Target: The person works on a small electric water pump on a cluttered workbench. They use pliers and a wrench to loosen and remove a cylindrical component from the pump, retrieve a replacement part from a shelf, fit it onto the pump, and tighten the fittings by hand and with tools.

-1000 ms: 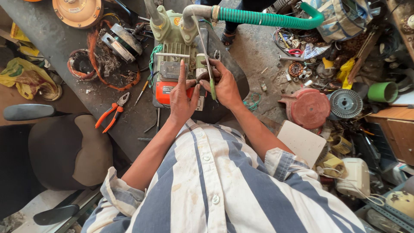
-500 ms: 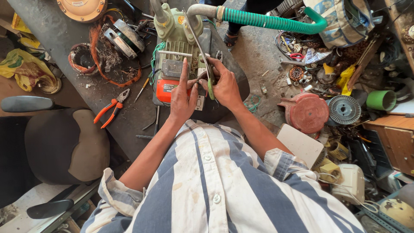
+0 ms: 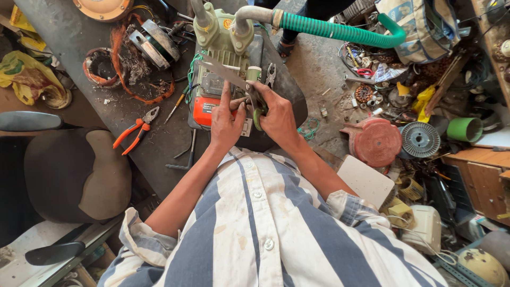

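A pale green water pump (image 3: pixel 220 29) with a red box (image 3: pixel 204 110) on its near end lies on the dark workbench (image 3: pixel 85 37). Both my hands are over its near end. My right hand (image 3: pixel 277 118) grips large scissors (image 3: pixel 226 73) by their green handle, the long metal blades pointing up and left across the pump. My left hand (image 3: pixel 225 125) is beside them, its fingers pinched on a small piece next to the scissors' pivot. What that piece is stays hidden by the fingers.
A green ribbed hose (image 3: pixel 340 32) runs right from the pump. Orange-handled pliers (image 3: pixel 134 134), a screwdriver (image 3: pixel 176 105) and copper-wire coils (image 3: pixel 101 66) lie left of it. A padded chair (image 3: pixel 74 175) is at lower left. Red cover (image 3: pixel 374 141), fan disc (image 3: pixel 419 139) and scrap parts crowd the right.
Both hands stay at the pump's near end with the scissors. The left fingers have shifted slightly toward the blades, and the view has drifted a little.
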The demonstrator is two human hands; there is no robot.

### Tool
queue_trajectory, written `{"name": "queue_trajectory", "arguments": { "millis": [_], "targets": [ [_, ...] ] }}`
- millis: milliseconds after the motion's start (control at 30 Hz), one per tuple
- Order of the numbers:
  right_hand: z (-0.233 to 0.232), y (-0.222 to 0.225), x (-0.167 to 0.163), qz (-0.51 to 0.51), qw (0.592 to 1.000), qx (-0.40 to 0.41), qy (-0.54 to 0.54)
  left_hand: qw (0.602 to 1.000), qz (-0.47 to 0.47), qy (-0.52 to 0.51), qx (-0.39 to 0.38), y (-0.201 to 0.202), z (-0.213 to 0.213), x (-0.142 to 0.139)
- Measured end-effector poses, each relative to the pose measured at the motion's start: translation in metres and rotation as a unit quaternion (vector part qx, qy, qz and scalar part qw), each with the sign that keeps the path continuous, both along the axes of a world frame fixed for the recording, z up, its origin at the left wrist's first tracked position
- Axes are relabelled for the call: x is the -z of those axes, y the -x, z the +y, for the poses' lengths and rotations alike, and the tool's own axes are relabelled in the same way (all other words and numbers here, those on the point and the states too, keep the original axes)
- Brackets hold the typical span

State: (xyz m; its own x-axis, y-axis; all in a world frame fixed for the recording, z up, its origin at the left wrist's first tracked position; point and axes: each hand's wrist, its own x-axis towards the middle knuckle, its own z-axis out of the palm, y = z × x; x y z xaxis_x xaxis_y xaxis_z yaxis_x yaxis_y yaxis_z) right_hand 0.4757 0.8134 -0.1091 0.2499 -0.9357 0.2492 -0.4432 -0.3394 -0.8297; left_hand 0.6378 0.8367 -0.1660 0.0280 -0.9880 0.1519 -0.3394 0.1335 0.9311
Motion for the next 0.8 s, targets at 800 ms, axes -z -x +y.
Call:
{"name": "queue_trajectory", "arguments": {
  "millis": [800],
  "targets": [
    [-0.032, 0.016, -0.008, 0.037, 0.985, -0.169, -0.008, 0.998, -0.022, 0.022, 0.045, 0.002, 0.001, -0.009]
  ]
}}
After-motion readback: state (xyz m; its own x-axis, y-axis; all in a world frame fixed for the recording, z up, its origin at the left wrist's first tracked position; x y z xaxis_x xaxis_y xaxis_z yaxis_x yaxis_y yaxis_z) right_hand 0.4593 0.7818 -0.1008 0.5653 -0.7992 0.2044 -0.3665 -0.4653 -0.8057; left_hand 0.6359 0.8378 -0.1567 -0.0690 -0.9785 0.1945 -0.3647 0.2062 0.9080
